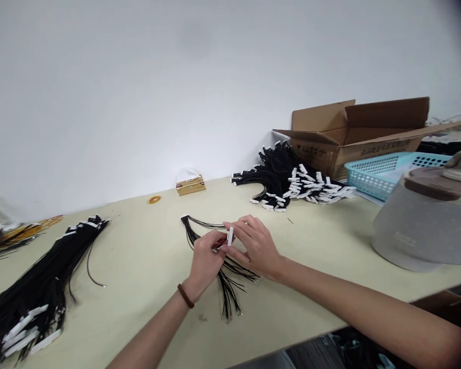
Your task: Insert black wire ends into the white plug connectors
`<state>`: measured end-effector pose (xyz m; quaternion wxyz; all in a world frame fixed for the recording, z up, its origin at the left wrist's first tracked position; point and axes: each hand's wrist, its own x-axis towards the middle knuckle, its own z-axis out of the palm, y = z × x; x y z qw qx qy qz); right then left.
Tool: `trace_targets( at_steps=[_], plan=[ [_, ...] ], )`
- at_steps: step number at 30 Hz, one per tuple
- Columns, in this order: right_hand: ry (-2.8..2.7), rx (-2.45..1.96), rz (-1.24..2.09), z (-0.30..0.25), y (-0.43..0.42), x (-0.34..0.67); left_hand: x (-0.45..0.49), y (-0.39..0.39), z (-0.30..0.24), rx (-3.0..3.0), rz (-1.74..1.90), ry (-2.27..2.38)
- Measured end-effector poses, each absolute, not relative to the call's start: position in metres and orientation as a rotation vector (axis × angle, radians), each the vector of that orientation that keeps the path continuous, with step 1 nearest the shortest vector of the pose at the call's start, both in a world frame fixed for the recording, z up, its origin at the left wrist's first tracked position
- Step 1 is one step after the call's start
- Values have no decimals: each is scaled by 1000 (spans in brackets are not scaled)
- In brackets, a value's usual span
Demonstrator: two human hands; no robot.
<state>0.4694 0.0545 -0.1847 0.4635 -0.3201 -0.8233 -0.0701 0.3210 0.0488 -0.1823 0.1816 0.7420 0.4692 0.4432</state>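
Note:
Between my two hands stands a small white connector housing (230, 236), its long side roughly upright. My right hand (251, 243) pinches it from the right with thumb and fingers. My left hand (208, 256) is closed close against its left side; what its fingertips grip, probably a wire end, is too small to make out. Beneath both hands lies a bundle of black wires (192, 234), with a white connector (184, 217) at its far end. Its loose ends with tiny metal tips (228, 312) fan out toward me.
At left lies a big bundle of black wires (34, 277) with white connectors. Finished-looking harnesses (280, 174) are heaped at back right by an open cardboard box (330, 154). A blue basket (372, 177), a large grey jug (415, 225), a tissue pack (191, 185) and rubber bands (154, 199) also stand around.

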Motion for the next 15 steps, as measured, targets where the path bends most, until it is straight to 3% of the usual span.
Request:
trace_targets(
  at_steps=[4,7,11,15],
  plan=[
    [-1906,-732,-142,-179,51,472,313,56,-184,2378,1178,1346],
    [-1829,-691,-17,-176,52,474,300,66,-184,2342,1188,1649],
    [-1750,-668,148,-173,52,477,277,82,-186,1835,1246,2042],
    [-1661,-725,277,-171,48,477,264,95,-189,1256,1451,1873]
  ],
)
